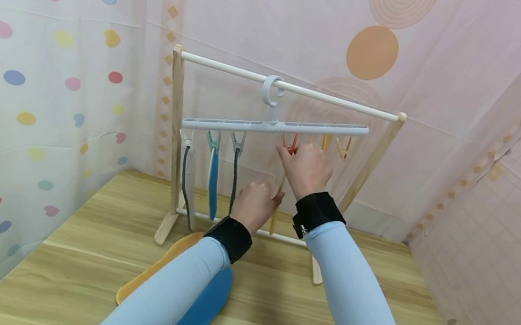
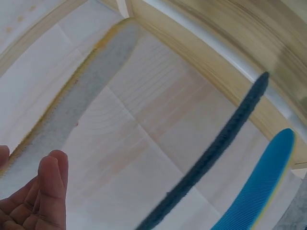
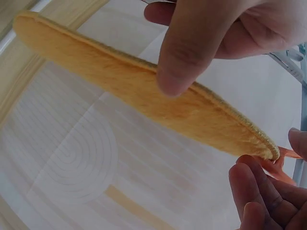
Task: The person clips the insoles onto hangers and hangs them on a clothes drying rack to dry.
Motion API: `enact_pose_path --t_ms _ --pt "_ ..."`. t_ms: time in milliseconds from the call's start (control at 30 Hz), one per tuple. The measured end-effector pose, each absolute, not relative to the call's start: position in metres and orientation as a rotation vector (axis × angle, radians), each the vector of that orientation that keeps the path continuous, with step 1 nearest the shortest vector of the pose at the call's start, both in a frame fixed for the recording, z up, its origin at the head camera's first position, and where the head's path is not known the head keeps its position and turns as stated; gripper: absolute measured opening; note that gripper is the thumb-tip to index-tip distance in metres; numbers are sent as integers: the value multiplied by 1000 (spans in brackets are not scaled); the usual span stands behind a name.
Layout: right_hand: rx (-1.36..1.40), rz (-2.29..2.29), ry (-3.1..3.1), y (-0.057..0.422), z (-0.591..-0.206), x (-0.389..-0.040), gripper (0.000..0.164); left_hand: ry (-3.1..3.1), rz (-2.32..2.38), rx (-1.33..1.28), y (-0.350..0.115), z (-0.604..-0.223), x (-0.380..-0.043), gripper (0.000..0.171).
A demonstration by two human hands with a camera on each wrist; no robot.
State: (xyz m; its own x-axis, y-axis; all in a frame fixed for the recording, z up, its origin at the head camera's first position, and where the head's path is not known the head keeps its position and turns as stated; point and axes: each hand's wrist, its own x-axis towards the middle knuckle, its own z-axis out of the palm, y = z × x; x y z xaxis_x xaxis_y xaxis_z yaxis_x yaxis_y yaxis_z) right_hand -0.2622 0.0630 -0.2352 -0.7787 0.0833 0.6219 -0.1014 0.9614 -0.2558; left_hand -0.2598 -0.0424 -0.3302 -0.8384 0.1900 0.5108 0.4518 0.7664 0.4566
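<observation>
A yellow, fuzzy insole [image 3: 144, 96] hangs edge-on below an orange clothes peg [image 3: 283, 167] on the pale hanger [image 1: 225, 124]. My left hand [image 1: 255, 206] pinches this insole partway along, its thumb lying over the edge in the right wrist view. Higher up, my right hand [image 1: 309, 169] grips the orange peg, thumb and fingers on opposite sides of it. The insole's upper end sits at the peg, right beside my right fingertips. In the left wrist view the insole shows a greyish face with a yellow rim.
Left along the hanger, pegs hold a blue insole [image 1: 213, 183] and dark-edged insoles [image 1: 187, 190]. Yellowish pegs [image 1: 342, 148] hang at its right. The hanger hooks on a wood-and-white rack [image 1: 227, 68]. An orange insole [image 1: 158, 263] and another blue insole [image 1: 202, 308] lie on the table [image 1: 66, 274].
</observation>
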Motion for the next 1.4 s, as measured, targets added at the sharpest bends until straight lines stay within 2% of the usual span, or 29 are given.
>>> enact_pose_path --t_ms 533,967,1400 --pt "29 448 -2508 72 -250 -254 58 -2514 -683 -520 -50 -339 -261 51" --pt "73 378 -2493 80 -265 -250 56 -2506 -623 -540 -62 -347 -262 62" --pt "80 435 -2585 85 -277 -239 56 -2582 -521 -532 -70 -342 -259 51"
